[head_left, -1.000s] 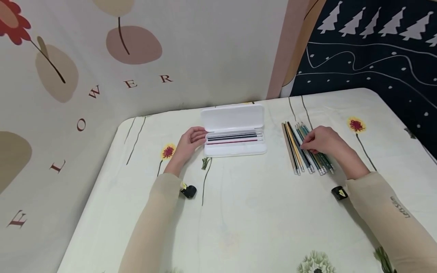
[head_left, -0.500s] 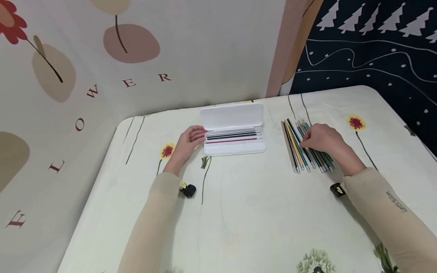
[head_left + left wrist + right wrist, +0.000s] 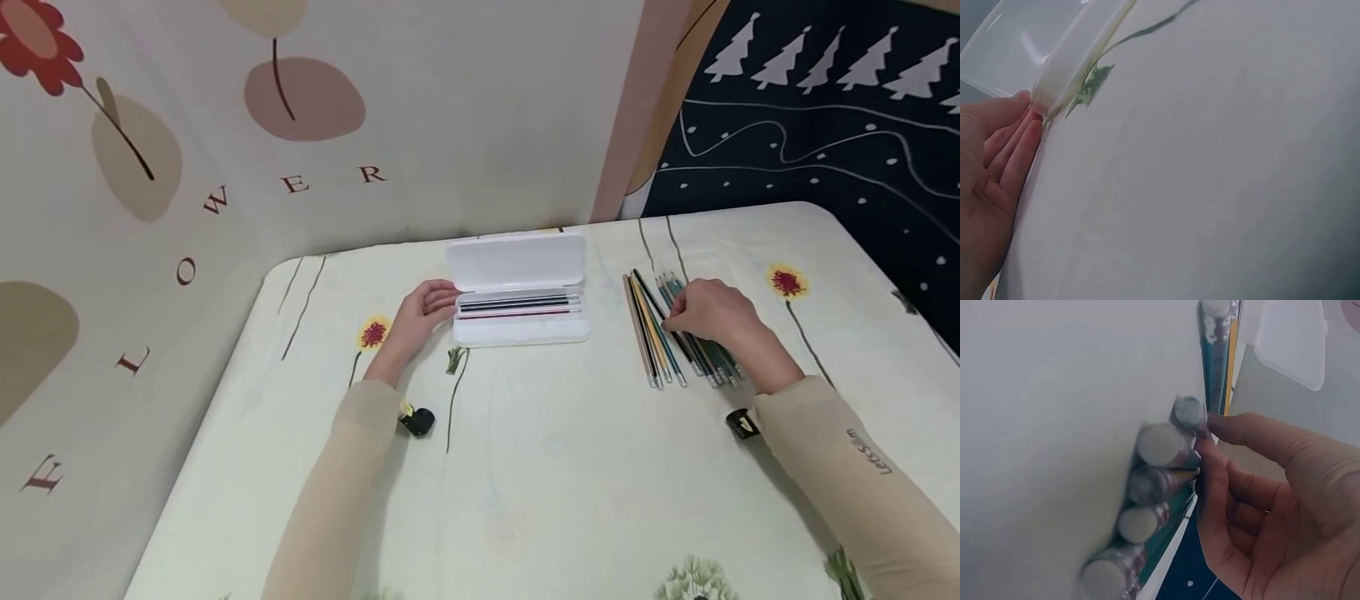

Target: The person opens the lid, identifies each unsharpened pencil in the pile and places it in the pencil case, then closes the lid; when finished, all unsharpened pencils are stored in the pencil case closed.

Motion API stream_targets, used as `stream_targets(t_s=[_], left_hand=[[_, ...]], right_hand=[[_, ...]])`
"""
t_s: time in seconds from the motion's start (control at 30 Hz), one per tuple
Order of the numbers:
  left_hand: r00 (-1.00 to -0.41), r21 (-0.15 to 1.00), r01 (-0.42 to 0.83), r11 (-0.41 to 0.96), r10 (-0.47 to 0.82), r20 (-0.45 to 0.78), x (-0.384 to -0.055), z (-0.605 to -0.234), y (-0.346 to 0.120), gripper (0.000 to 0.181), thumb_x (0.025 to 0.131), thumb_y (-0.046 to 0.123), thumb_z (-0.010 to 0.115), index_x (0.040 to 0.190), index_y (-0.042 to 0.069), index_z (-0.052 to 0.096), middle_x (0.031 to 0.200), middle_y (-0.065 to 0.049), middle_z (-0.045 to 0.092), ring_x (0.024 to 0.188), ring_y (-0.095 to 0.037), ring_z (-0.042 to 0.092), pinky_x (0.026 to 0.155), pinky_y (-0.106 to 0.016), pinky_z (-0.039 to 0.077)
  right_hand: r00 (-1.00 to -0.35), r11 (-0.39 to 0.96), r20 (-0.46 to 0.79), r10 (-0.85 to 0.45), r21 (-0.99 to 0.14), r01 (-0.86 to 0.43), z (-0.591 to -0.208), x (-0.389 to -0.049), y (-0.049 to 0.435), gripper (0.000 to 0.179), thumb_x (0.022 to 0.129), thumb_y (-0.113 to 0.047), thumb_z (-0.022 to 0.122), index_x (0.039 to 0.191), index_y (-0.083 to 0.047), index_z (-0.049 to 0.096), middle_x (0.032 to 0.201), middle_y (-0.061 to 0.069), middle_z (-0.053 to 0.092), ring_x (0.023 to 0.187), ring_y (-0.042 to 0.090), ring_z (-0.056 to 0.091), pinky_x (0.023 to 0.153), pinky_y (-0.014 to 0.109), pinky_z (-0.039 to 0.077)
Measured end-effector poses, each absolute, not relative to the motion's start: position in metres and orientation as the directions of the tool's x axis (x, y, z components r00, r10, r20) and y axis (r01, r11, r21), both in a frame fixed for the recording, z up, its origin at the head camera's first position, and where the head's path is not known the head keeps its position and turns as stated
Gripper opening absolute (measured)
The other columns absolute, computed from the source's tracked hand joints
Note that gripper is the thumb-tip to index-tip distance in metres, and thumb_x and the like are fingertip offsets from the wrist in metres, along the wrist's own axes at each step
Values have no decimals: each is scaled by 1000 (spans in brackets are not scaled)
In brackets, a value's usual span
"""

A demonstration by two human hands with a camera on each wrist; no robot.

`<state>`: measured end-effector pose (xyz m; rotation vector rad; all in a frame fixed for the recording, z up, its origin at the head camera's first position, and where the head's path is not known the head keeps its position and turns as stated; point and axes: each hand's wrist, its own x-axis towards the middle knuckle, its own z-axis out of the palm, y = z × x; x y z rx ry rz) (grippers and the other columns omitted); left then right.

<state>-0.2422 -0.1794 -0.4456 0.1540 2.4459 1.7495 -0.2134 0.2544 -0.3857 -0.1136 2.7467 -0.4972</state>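
A white plastic pencil case point(image 3: 521, 340) lies with its lid point(image 3: 517, 262) raised at the back of the table. Several dark pencils and a magenta one point(image 3: 517, 314) lie inside it. My left hand point(image 3: 420, 321) holds the case's left end, thumb on the rim and fingers below in the left wrist view. To the right, my right hand point(image 3: 716, 312) is over a row of pencils, its thumb and forefinger pinching a pencil point(image 3: 1190, 412). Beneath the hand lie several teal and dark pencils point(image 3: 712, 357); a separate group of tan, black, yellow and teal pencils point(image 3: 652, 346) lies to their left.
The pale floral tablecloth point(image 3: 540, 467) spreads in front of both arms. Behind the table rises a light printed cloth point(image 3: 480, 125), with a dark tree-patterned one point(image 3: 810, 142) at the right. A small black device point(image 3: 418, 421) sits under the left cuff, another point(image 3: 742, 423) by the right.
A teal pencil has shifted left to join the left-hand group, leaving a gap between the two groups. My right hand stays over the pencils; my left hand stays at the case.
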Motion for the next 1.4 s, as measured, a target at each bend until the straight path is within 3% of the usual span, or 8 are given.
stream_targets(t_s=[0.17,0.4,0.63,0.87,1.0,1.13,1.27,1.4], left_hand=[[-987,949,13,315,158,-39,-243,-445,-179,39,98,6,61,136,6,51,137,-14,62,130,-27,58,109,-30,49],[-985,950,15,311,170,-40,-241,-449,-182,40,99,7,60,137,5,50,138,-15,61,130,-29,58,110,-29,48],[-983,956,10,294,177,-44,-237,-452,-184,40,99,6,59,137,3,50,138,-17,61,131,-30,57,107,-27,50],[-987,948,14,318,158,-38,-241,-447,-181,38,99,8,61,136,7,52,137,-13,63,129,-24,59,110,-30,49],[-986,946,7,323,157,-47,-241,-446,-180,39,99,9,61,136,6,52,137,-13,63,129,-24,59,111,-32,48],[-986,947,6,320,159,-48,-241,-446,-180,39,99,9,61,137,7,52,137,-13,63,129,-25,59,112,-33,47],[-985,950,1,313,162,-53,-240,-446,-179,39,99,8,60,137,6,51,137,-14,62,130,-25,58,110,-31,49],[-986,949,-4,315,155,-55,-240,-445,-179,38,99,9,61,136,7,52,137,-13,62,129,-24,59,109,-29,50]], right_hand=[[-941,903,-314,-126,-429,22,-387,-218,261,25,91,-27,65,88,-2,69,71,5,60,66,20,53,56,29,39],[-937,758,-307,-168,-648,77,-394,-218,269,26,98,-23,52,103,2,55,81,7,64,69,14,61,62,27,56],[-962,666,-213,-170,-744,47,-397,-216,266,32,105,-24,50,120,4,54,75,0,56,62,10,50,55,24,47],[-977,509,-184,-104,-854,106,-388,-215,265,37,104,-18,47,133,5,54,79,-20,63,68,5,52,59,20,49],[-984,407,-152,-94,-908,102,-383,-214,263,33,104,-18,51,129,2,57,81,-26,68,73,0,61,64,16,55],[-993,314,-113,-32,-945,97,-379,-213,262,21,102,-23,57,116,-9,64,83,-27,70,78,-4,67,71,12,57],[-995,122,-93,36,-988,97,-375,-211,262,13,98,-22,64,108,-18,71,86,-21,73,81,-3,70,73,11,58],[-994,-105,-78,81,-992,69,-371,-210,260,14,92,-20,71,105,-17,75,89,-13,77,83,2,73,74,12,58]])
